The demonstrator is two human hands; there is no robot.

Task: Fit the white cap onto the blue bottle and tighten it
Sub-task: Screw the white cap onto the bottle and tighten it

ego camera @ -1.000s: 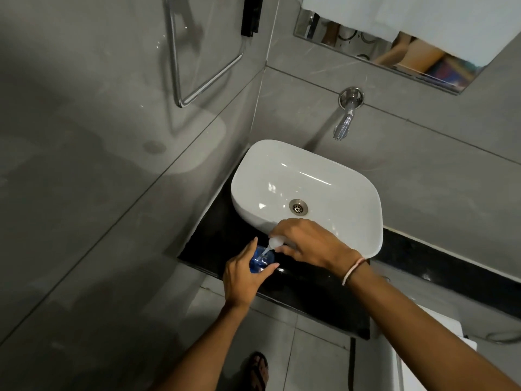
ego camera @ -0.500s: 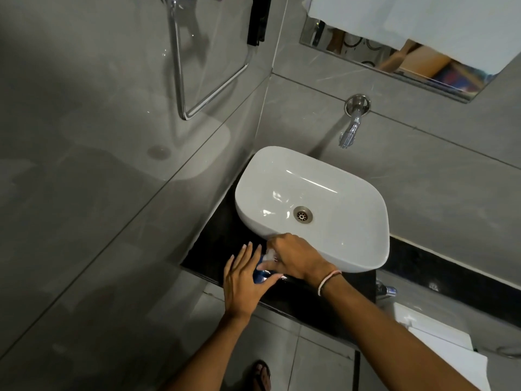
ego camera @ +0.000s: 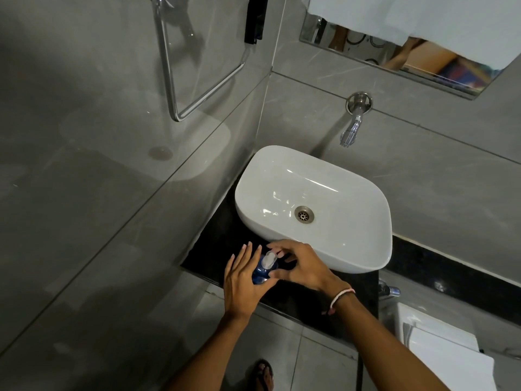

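The blue bottle (ego camera: 260,273) stands upright on the black counter (ego camera: 214,238), just in front of the white basin. The white cap (ego camera: 269,259) sits on its top. My left hand (ego camera: 242,280) holds the bottle from the left, fingers stretched along its side and thumb wrapped across its front. My right hand (ego camera: 300,266) hovers at the bottle's right with fingers spread. Its index fingertip is next to the cap and its thumb is near the bottle's shoulder, without a closed grip on either.
A white basin (ego camera: 349,249) with a metal drain fills the counter behind the bottle. A chrome tap (ego camera: 351,131) juts from the grey tiled wall above it. A chrome towel rail (ego camera: 169,80) hangs on the left wall. A white cistern (ego camera: 439,342) sits lower right.
My right hand brought the cap down onto the bottle, covered it, and has now spread its fingers so the cap shows. My left fingers straightened along the bottle.
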